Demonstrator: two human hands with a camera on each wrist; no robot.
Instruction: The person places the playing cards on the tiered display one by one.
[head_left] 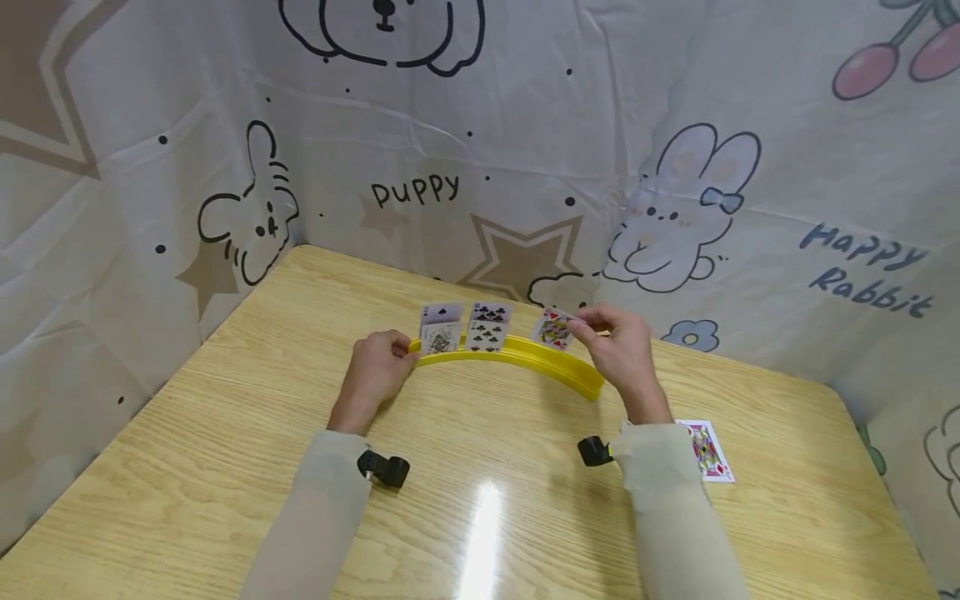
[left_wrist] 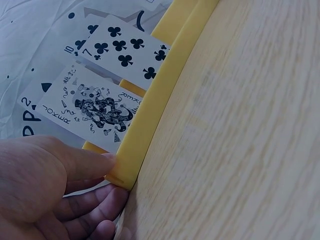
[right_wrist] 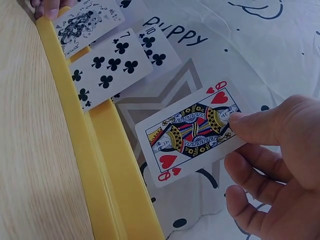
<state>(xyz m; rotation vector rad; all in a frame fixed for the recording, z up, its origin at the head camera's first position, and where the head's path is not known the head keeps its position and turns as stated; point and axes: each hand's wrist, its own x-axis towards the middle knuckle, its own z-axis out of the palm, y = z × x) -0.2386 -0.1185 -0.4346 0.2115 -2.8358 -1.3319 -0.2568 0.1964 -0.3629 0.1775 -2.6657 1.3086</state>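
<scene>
Sorting of playing cards in a long, curved, yellow, plastic-looking card rack [head_left: 555,364], which stands on a pale wood-grained table [head_left: 480,433] before a light printed cloth [head_left: 517,125]. Two groups stand upright in the rack toward its left end. In the first, a white card with a black-and-white joker figure [left_wrist: 92,107] overlaps a white two of spades [head_left: 441,312] behind it; in the second, a white seven of clubs [left_wrist: 125,50] stands in front of a white ten of clubs [right_wrist: 159,54].

The left hand [head_left: 377,367] pinches the rack's left end, thumb and fingers closed on the plastic. The right hand [head_left: 621,346] holds a white queen of hearts with a coloured court figure [right_wrist: 192,132] between thumb and fingers, near the rack's right part. The lower edge of the queen appears clear of the groove; a faint pale edge behind it may belong to another card, but this cannot be told.

Judged from this arrangement, the racking is well advanced: four cards are seated, and the queen seems not yet set down. A white, red-patterned picture card [head_left: 712,454] lies flat on the table beside the right sleeve [head_left: 660,467], which partly covers it; it appears left to be placed. Its rank is too small to read.
</scene>
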